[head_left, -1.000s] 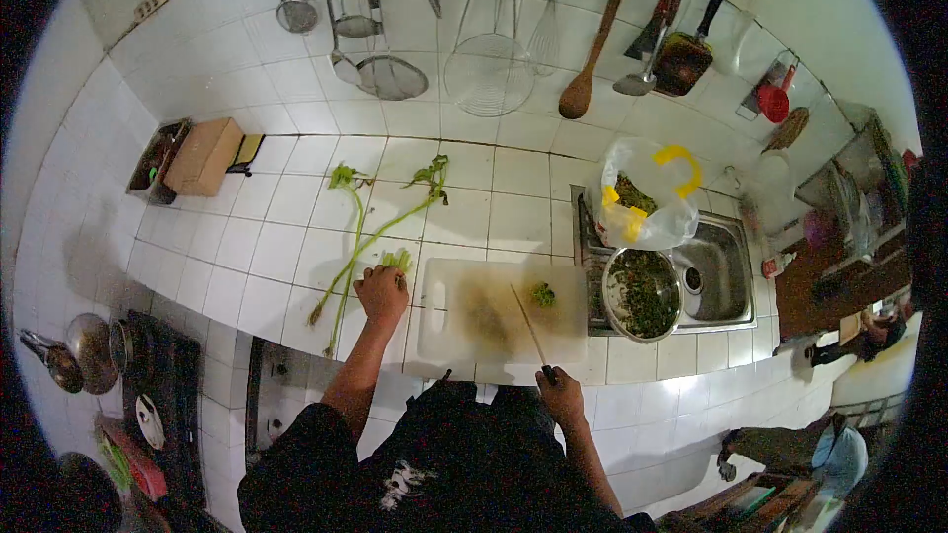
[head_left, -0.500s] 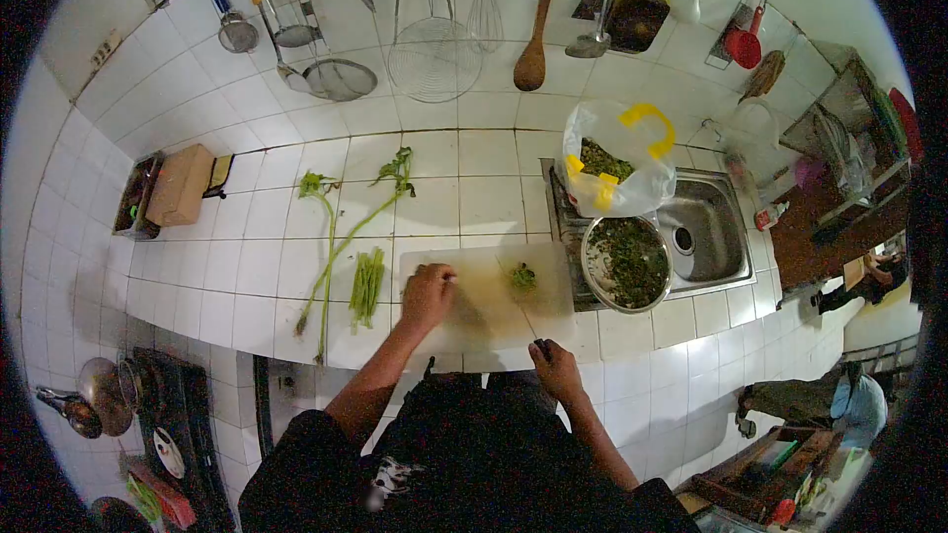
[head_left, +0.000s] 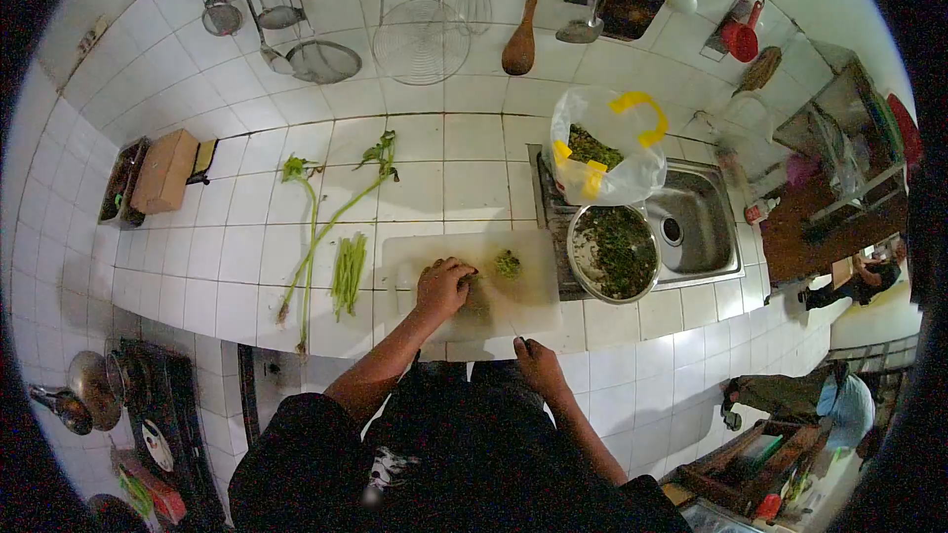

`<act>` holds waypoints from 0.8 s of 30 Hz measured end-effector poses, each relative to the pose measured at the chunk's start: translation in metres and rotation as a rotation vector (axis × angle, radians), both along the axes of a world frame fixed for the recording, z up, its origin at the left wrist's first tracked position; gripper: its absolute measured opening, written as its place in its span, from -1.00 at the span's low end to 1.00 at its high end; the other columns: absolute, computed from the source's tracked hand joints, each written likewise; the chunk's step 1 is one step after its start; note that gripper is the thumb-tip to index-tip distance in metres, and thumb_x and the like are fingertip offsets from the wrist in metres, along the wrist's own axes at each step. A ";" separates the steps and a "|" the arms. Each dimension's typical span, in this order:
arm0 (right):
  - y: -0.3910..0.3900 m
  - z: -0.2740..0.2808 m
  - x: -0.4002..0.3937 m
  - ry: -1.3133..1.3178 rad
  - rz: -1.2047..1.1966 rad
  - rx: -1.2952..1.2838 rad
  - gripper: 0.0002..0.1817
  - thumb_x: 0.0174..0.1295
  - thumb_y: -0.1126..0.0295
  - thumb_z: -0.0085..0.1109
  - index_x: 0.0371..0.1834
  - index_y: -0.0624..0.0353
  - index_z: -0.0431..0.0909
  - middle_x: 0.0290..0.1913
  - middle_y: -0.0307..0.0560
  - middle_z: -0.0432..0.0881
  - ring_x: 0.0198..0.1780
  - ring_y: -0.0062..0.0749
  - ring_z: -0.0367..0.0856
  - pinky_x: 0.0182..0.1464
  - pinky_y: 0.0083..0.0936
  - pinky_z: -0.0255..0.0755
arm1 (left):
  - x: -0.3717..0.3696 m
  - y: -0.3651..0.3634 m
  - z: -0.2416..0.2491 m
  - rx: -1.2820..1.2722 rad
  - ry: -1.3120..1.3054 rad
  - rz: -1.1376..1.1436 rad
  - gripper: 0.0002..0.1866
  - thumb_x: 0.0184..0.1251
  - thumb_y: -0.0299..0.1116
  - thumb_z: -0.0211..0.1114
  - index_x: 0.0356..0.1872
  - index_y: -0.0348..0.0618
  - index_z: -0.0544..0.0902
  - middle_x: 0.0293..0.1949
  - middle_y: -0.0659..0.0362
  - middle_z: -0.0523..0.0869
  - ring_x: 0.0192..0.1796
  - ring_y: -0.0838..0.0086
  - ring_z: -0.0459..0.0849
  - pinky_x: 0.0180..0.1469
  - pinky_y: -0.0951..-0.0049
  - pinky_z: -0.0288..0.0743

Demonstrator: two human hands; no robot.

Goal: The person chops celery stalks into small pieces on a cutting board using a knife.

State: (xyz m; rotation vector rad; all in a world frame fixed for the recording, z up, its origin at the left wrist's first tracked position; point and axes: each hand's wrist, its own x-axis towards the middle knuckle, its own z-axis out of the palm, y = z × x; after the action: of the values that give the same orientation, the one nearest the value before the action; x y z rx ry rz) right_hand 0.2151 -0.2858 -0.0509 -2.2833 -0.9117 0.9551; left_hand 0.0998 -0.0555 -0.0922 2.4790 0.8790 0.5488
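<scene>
My right hand (head_left: 539, 368) is wrapped around the black handle of a knife (head_left: 518, 342) at the board's front edge. The thin blade points away over the white cutting board (head_left: 533, 314) and is hard to make out. On the board, my left hand (head_left: 444, 287) has its fingers curled together; whatever they may pinch is too small to name. A small heap of chopped greens (head_left: 508, 264) lies right of those fingers. Left of the board are a bundle of cut green stalks (head_left: 348, 276) and long leafy stalks (head_left: 312, 227) with roots.
A metal bowl of chopped greens (head_left: 620, 255) stands by the sink (head_left: 706, 222). Behind it is a plastic bag with yellow handles (head_left: 632, 173), holding more greens. A cardboard box (head_left: 165, 171) sits at far left. Utensils, including a wooden spoon (head_left: 518, 51), hang on the wall. Other people are at right.
My left hand has moved right, farther onto the board and closer to the chopped heap. The knife has shifted left and nearer to me in my right hand. The whole view has shifted slightly.
</scene>
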 end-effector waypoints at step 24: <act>0.012 0.003 -0.007 -0.090 0.047 -0.141 -0.43 0.47 0.03 -0.25 -0.27 0.37 0.55 -0.23 0.48 0.59 -0.06 0.40 0.53 -0.01 0.11 0.39 | 0.001 -0.009 -0.004 0.052 0.015 0.021 -0.85 0.02 -0.42 0.33 -0.34 0.02 0.76 -0.26 0.26 0.65 -0.14 0.29 0.62 -0.11 0.22 0.55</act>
State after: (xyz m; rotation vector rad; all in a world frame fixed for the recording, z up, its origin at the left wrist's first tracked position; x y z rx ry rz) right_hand 0.2086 -0.2741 -0.0474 -2.4509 -0.9675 0.9712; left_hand 0.1006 -0.0645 -0.0966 2.5263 0.9090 0.5678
